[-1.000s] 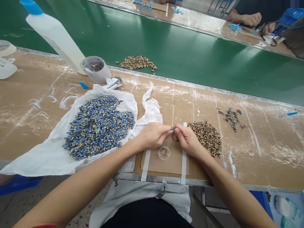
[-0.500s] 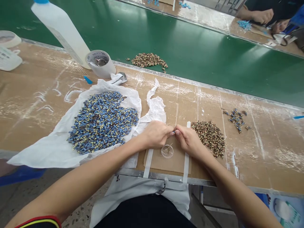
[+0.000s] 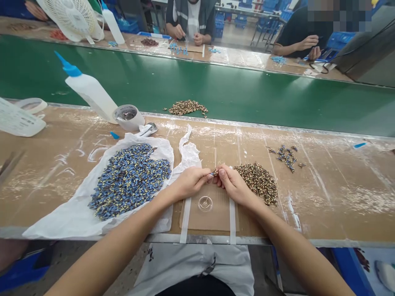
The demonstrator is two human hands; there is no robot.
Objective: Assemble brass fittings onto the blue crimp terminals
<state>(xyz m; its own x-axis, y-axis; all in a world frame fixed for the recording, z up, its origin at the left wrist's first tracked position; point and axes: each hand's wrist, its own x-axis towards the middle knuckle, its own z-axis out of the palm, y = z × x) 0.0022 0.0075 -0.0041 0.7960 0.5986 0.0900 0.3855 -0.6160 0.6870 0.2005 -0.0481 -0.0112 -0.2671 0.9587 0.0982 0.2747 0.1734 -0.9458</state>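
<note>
Small blue-and-dark piece (image 3: 213, 173): located between the fingertips of both hands, above a flat brown cardboard pad (image 3: 208, 224) bordered by white tape strips (image 3: 185, 220). Gripped at the blue end by the left hand (image 3: 191, 181), thumb and forefinger pinched together. Gripped at the opposite end by the right hand (image 3: 233, 184), thumb against forefinger, remaining fingers curled in.

On the pad, near the hands: clear, shallow round dish (image 3: 205, 210) with a thin stick inside. Just beside the right hand: dense heap of small brown-and-cream pieces (image 3: 257, 183). Farther right, well apart: loose cluster of blue-and-brown pieces (image 3: 286, 155). To the left: large heap of small blue-and-yellow pieces (image 3: 129, 181) on a thin white sheet (image 3: 61, 220).

Progress, by judgement: in mid-operation on one piece. Probably done: only the loose cluster. Probably left: most of the stock, going by the size of both heaps.

Hard to make out: exact form of the held piece, and whether single or joined; too small, partly covered by fingertips. Not discernible: any liquid in the dish. Cut off at the left edge: white plastic container (image 3: 20, 119).
</note>
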